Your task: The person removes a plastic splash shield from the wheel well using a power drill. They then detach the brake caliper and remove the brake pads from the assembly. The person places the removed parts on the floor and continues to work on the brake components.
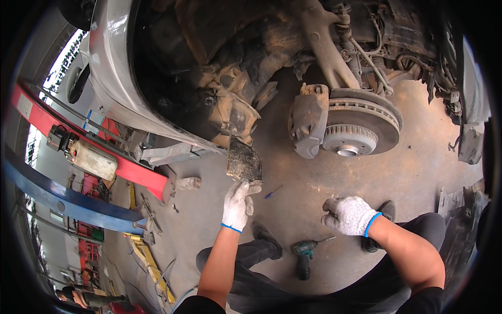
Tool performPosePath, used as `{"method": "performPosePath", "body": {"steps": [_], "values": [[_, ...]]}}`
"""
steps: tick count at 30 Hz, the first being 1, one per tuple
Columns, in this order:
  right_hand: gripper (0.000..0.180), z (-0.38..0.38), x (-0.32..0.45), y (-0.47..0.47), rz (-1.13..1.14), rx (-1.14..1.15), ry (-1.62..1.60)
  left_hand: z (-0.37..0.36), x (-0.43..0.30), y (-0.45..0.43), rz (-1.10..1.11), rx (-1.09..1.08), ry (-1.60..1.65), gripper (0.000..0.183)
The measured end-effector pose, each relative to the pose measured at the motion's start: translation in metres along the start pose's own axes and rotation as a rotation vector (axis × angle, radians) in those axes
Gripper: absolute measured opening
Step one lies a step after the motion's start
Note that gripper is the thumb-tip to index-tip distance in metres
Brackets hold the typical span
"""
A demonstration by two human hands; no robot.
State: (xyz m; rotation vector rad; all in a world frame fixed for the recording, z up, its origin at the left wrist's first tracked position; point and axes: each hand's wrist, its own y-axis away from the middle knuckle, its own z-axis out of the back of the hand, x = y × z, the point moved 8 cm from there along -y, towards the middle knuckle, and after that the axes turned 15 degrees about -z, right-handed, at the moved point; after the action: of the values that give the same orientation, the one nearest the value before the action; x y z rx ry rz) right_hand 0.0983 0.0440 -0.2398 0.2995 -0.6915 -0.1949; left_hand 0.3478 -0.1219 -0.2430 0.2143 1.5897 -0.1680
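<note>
My left hand, in a white knit glove with a blue cuff, has its fingertips at the lower edge of a dirty black mud flap and appears to pinch it. The flap hangs from the mud-caked rear end of the wheel-arch opening. My right hand, gloved alike, is in the air below the brake disc, its fingers curled. What lies inside those fingers is hidden. The brake caliper sits on the disc's left side. On the floor between my feet lies a green and black cordless drill with a long bit.
A small blue screwdriver lies on the floor. The silver car body curves along the left. Beyond it stand red and blue lift posts, with a yellow lift arm. Dark plastic parts lie at the right.
</note>
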Motion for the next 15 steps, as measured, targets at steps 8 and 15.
{"method": "performPosePath", "body": {"steps": [8, 15], "values": [[0.034, 0.008, 0.005, 0.004, 0.012, -0.023, 0.018, -0.010, -0.012, 0.006, -0.119, 0.006, -0.081, 0.022], [0.033, 0.010, 0.003, 0.006, 0.012, -0.040, 0.023, -0.013, 0.022, 0.012, 0.141, 0.015, -0.217, 0.025]]}}
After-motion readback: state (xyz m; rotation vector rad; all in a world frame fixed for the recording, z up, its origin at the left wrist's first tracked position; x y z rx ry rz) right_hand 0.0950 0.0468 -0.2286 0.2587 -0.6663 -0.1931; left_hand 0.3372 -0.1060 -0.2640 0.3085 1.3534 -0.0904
